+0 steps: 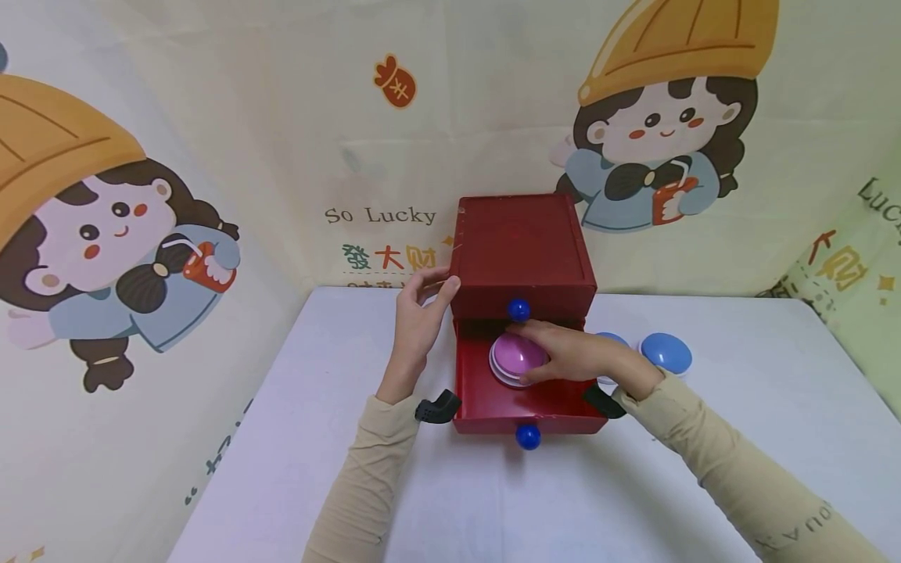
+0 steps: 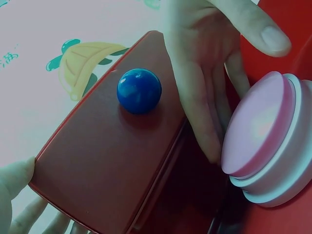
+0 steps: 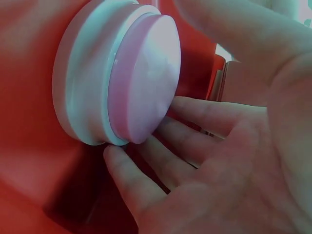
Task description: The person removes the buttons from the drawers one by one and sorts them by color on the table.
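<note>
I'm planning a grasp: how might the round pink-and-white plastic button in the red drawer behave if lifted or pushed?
The button probably stays stiff, given its smooth, unbent outline. Its glossy pink dome could feel slippery. Sitting flat on its broad white base, it would likely slide before tipping.

Clock centred, from my remote station, on the domed button (image 1: 519,353), which I see inside the pulled-out drawer (image 1: 486,403). Cabinet (image 1: 521,242): 12 o'clock, on the surface (image 1: 267,469). Drawer knob (image 1: 528,437): 6 o'clock. Left hand (image 1: 421,317): 10 o'clock, at the cabinet's side. Right hand (image 1: 576,352): 3 o'clock. Second button (image 1: 614,338) and third button (image 1: 666,353): 3 o'clock, outside the drawer. Printed cloth (image 1: 493,117): 12 o'clock, behind the cabinet.
</note>
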A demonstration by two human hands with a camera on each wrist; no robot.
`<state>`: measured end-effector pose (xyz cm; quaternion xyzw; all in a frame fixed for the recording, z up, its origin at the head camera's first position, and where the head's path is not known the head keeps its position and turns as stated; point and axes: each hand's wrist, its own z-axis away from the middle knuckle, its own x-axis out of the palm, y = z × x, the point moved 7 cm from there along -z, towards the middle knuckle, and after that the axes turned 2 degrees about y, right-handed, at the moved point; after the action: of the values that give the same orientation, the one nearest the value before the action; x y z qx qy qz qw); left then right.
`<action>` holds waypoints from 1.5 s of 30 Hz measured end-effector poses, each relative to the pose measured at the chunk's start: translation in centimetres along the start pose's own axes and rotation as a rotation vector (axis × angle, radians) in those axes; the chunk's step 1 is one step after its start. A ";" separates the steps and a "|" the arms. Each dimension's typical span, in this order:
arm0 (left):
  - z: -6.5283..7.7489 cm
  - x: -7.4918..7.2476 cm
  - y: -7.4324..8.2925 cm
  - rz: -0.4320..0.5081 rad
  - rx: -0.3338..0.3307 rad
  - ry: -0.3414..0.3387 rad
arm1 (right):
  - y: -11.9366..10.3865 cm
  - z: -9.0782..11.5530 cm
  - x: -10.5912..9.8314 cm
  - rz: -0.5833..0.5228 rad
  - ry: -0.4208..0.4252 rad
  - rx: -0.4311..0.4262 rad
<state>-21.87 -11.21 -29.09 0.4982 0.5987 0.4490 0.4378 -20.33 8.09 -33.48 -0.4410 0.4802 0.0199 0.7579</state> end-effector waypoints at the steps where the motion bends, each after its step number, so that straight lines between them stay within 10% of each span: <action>1: 0.0 0.0 0.0 0.001 0.000 0.000 | 0.0 0.0 0.0 0.002 -0.001 0.002; 45: 0.0 0.0 -0.1 -0.011 -0.009 0.014 | -0.2 -0.5 0.2 0.086 0.037 0.035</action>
<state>-21.85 -11.20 -29.20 0.4899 0.6024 0.4526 0.4384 -20.46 7.57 -33.61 -0.4070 0.5130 0.0358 0.7549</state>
